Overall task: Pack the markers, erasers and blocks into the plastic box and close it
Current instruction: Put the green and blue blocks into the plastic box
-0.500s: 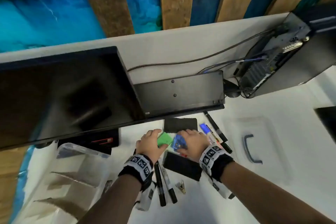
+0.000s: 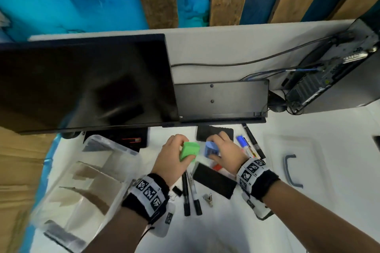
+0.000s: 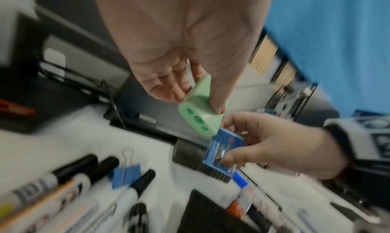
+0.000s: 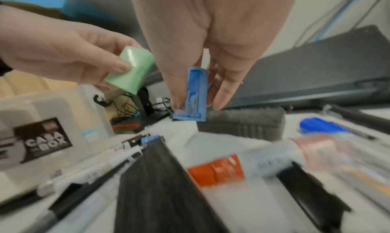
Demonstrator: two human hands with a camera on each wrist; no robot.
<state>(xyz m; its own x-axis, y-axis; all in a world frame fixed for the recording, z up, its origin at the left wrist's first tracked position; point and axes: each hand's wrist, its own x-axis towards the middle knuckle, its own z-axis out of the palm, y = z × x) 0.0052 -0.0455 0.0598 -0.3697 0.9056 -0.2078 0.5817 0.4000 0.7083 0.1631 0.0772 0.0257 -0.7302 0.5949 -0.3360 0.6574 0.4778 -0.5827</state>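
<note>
My left hand [image 2: 174, 158] pinches a green block [image 2: 189, 151] [image 3: 200, 118] between thumb and fingers, lifted off the table. Beside it, my right hand [image 2: 222, 154] pinches a blue block [image 2: 211, 149] [image 4: 195, 94], also raised. The clear plastic box [image 2: 82, 187] stands open at the left, its label showing in the right wrist view [image 4: 42, 141]. Its lid [image 2: 292, 162] with a blue handle lies at the right. Two black erasers [image 2: 214, 183] [image 2: 205, 132] and several markers [image 2: 190, 193] [image 2: 246, 146] lie on the white table under and around the hands.
A dark monitor [image 2: 82, 84] and a black keyboard [image 2: 222, 100] stand behind the hands. A computer case [image 2: 337, 72] with cables sits at the back right. A blue binder clip [image 3: 125, 174], a metal clip [image 2: 208, 199] and an orange-capped item [image 4: 215, 169] lie among the markers.
Both hands have lifted their blocks slightly and drawn apart; the green block has moved left, toward the box.
</note>
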